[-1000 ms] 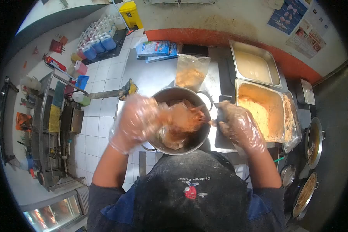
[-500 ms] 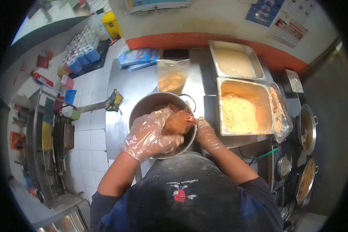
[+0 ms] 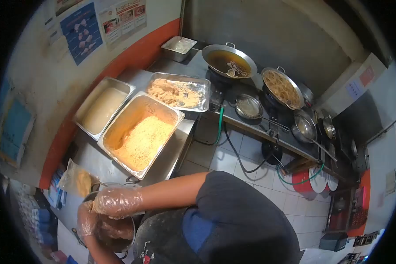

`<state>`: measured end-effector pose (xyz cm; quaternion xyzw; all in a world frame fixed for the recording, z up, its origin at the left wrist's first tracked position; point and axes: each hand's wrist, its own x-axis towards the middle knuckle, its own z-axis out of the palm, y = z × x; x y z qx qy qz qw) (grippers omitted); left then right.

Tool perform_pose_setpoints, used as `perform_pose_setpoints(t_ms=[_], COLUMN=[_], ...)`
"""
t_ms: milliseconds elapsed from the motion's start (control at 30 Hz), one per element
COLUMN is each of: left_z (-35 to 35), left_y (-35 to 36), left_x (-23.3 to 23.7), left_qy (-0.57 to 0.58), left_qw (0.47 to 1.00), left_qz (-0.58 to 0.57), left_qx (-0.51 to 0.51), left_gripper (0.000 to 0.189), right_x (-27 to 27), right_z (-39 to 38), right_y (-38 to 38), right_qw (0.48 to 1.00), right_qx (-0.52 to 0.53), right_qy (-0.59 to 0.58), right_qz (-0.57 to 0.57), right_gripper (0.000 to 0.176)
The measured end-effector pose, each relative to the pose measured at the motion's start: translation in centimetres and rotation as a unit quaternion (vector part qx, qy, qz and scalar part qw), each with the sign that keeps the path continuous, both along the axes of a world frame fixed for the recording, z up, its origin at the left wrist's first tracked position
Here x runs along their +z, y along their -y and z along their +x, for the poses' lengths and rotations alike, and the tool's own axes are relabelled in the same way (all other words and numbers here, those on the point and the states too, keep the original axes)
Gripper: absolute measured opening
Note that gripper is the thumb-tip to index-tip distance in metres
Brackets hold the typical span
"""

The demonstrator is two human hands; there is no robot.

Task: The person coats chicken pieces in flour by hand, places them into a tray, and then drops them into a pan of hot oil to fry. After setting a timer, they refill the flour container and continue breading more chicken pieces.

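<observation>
My left hand (image 3: 88, 221), in a clear plastic glove, is over the left side of a metal pot (image 3: 133, 233) at the lower left. Its fingers meet my right hand and are mostly hidden. My right hand (image 3: 117, 202), also gloved, reaches across above the pot's far rim. Its fingers are curled and crusted with flour; whatever lies between them is hidden. Reddish raw meat (image 3: 116, 230) shows inside the pot below the hands. Close beyond the pot stands a clear plastic bag (image 3: 77, 178) with a yellowish-brown content.
A deep pan of breading flour (image 3: 141, 143) and a pan of pale liquid (image 3: 102, 110) sit side by side. Behind them lies a tray of crumbly coating (image 3: 176, 93). Farther right are a wok of oil (image 3: 220, 59), a wok of frying food (image 3: 280, 88) and a strainer (image 3: 248, 107).
The view has swung right toward the stove. My right hand has come from beside the pot to above it, meeting the left, which earlier held a reddish piece of meat.
</observation>
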<state>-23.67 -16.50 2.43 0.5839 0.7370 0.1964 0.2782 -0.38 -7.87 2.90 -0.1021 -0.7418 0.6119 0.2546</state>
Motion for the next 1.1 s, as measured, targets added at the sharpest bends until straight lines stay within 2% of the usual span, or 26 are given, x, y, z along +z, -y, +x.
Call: perform_pose_setpoints(t_ms=[33,67,100,200,300,367,500,533,567,600,633,667,700,733,767,800,833,900,967,1000,1033,1067,1100], left_z=[-1.1,-3.7,-3.3,-2.6,-4.1,-5.8,-4.5,-4.0,-3.5,-3.1,-3.1,-2.5,-1.1,-0.7,-1.0,-0.6,-0.3,-1.4,-0.6,-0.5,-0.1,0.3,0.6], left_y=[0.6,1.4,2.2,4.4,6.0,7.3,9.9,10.4,11.4,12.2,12.6,12.5,12.1,11.8,11.6,11.2,10.8,10.4,9.6,9.7,9.9,10.1,10.1], left_x=[-0.5,-3.5,-3.7,-4.4,-5.3,-5.1,-5.6,-5.6,-5.3,-6.3,-7.8,-7.2,-6.9,-7.0,-7.9,-7.4,-7.2,-8.6,-7.6,-3.9,-4.3,-5.0,-5.9], left_qy=[0.064,0.029,0.027,0.100,0.049,-0.047,-0.028,-0.007,0.008,0.021,0.030,0.075,0.147,0.101,0.105,0.127,0.152,0.178,0.359,0.251,0.256,0.181,0.106], left_qw=[0.998,0.998,0.999,0.976,0.969,0.987,0.969,0.973,0.975,0.974,0.972,0.977,0.963,0.968,0.970,0.966,0.961,0.950,0.905,0.960,0.957,0.979,0.993], left_qz=[0.003,0.032,0.032,0.153,0.160,0.098,0.159,0.173,0.182,0.185,0.188,0.112,0.130,0.160,0.145,0.118,0.093,0.211,0.169,0.032,0.037,0.022,0.005], left_qx=[0.018,0.035,0.034,0.118,0.181,0.122,0.187,0.150,0.123,0.126,0.134,0.163,0.183,0.166,0.163,0.191,0.214,0.148,0.156,0.121,0.134,0.096,0.056], left_gripper=[0.027,0.028,0.028,0.028,0.025,0.030,0.019,0.019,0.018,0.018,0.018,0.019,0.024,0.027,0.028,0.027,0.027,0.028,0.048,0.081,0.081,0.097,0.114], right_x=[-2.2,-3.4,-3.3,-3.1,-2.6,-1.9,-2.3,-2.0,-1.8,-1.7,-2.7,-1.9,-1.1,-1.8,-2.6,-3.4,-1.1,-0.5,-0.1,0.5,-0.8,-0.8,-0.7], right_z=[-1.7,-2.9,-3.1,-4.1,-4.5,-4.5,-5.2,-5.1,-5.4,-5.8,-6.8,-7.9,-8.9,-9.3,-9.1,-8.7,-8.3,-8.8,-9.8,-10.1,-9.3,-8.9,-8.6], right_y=[-0.2,-0.1,0.1,1.1,2.5,3.3,4.7,4.9,4.8,4.2,2.9,2.6,2.4,2.0,2.2,2.7,3.3,3.4,3.3,3.1,2.3,1.9,1.4], right_qw=[0.984,0.936,0.936,0.918,0.894,0.834,0.804,0.811,0.878,0.849,0.841,0.826,0.801,0.829,0.839,0.818,0.836,0.822,0.789,0.760,0.799,0.834,0.829], right_qx=[-0.021,-0.041,-0.042,-0.031,-0.021,0.089,0.114,0.139,0.135,0.188,0.283,0.285,0.286,0.279,0.233,0.165,0.180,0.225,0.277,0.311,0.283,0.252,0.262], right_qy=[0.043,0.085,0.083,0.124,0.146,0.125,0.075,0.082,0.058,0.032,0.021,0.099,0.176,0.177,0.158,0.141,0.154,0.223,0.295,0.342,0.271,0.198,0.199], right_qz=[0.172,0.338,0.338,0.376,0.423,0.530,0.579,0.563,0.455,0.494,0.460,0.476,0.495,0.450,0.465,0.533,0.495,0.474,0.462,0.458,0.456,0.448,0.451], right_gripper=[0.022,0.023,0.023,0.025,0.026,0.026,0.024,0.027,0.032,0.026,0.024,0.022,0.021,0.028,0.032,0.029,0.030,0.035,0.034,0.033,0.035,0.037,0.037])
